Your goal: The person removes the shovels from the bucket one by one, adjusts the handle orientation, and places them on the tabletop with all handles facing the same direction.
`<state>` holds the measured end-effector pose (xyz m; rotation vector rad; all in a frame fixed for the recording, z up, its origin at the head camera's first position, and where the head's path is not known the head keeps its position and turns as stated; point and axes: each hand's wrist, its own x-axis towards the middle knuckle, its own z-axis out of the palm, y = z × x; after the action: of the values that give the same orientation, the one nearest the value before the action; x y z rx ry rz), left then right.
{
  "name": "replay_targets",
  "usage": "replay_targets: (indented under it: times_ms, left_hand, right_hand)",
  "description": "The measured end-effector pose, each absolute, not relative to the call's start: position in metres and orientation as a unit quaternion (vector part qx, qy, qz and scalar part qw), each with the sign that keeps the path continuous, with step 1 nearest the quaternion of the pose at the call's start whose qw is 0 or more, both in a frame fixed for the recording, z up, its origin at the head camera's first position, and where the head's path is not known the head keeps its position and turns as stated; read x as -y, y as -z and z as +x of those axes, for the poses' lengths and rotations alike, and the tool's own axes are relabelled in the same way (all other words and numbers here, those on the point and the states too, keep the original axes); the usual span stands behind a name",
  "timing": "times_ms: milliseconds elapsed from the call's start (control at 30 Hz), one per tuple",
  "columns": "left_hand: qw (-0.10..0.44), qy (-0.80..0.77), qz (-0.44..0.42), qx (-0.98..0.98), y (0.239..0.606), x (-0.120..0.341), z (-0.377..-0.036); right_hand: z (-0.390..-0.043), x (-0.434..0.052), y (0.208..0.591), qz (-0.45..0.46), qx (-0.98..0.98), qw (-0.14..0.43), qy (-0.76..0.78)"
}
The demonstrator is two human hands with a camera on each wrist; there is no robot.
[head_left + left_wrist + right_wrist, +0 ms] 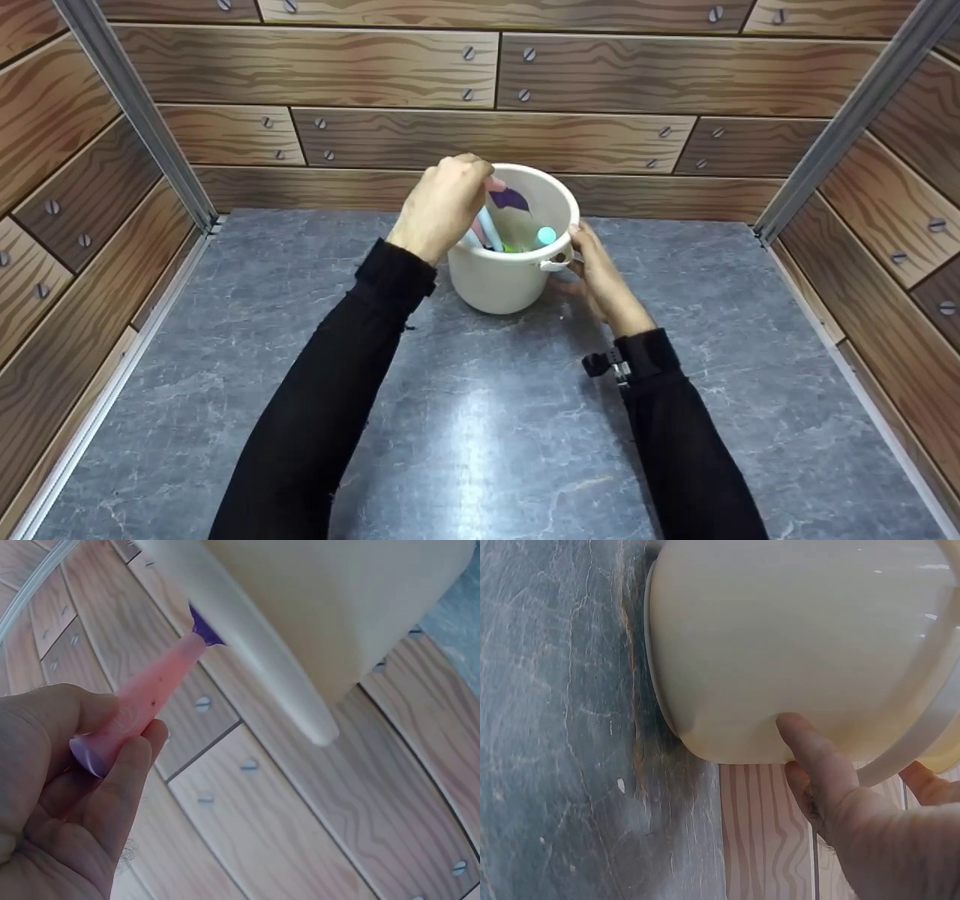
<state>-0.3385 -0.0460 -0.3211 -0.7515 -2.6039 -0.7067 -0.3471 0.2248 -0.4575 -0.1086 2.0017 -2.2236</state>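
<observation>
A cream bucket (499, 281) stands upright on the grey marbled surface, several colourful items inside it. Above its left rim, my left hand (444, 206) pinches a pink tapered handle (150, 694) between thumb and fingers. The handle has a pale purple end cap. Its purple head (510, 199) reaches into the bucket and is partly hidden by the rim in the left wrist view. My right hand (604, 277) holds the bucket's right side beside the white handle mount (556, 265). In the right wrist view one fingertip (791, 722) presses the outer wall.
Inside the bucket are a light blue stick-like item (490, 229) and a turquoise round-ended item (546, 236). Wood-patterned panels (397, 71) rise close behind the bucket and on both sides. Grey metal posts (139, 112) frame the back corners.
</observation>
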Motion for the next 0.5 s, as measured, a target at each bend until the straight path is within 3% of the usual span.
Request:
replay_targets:
  times_ms: [500]
  left_hand:
    - [0.266,0.256,-0.261,0.892,0.316,0.076,-0.318]
  right_hand:
    - [-0.346,-0.225,0.459,-0.038,-0.667,0.070,0.741]
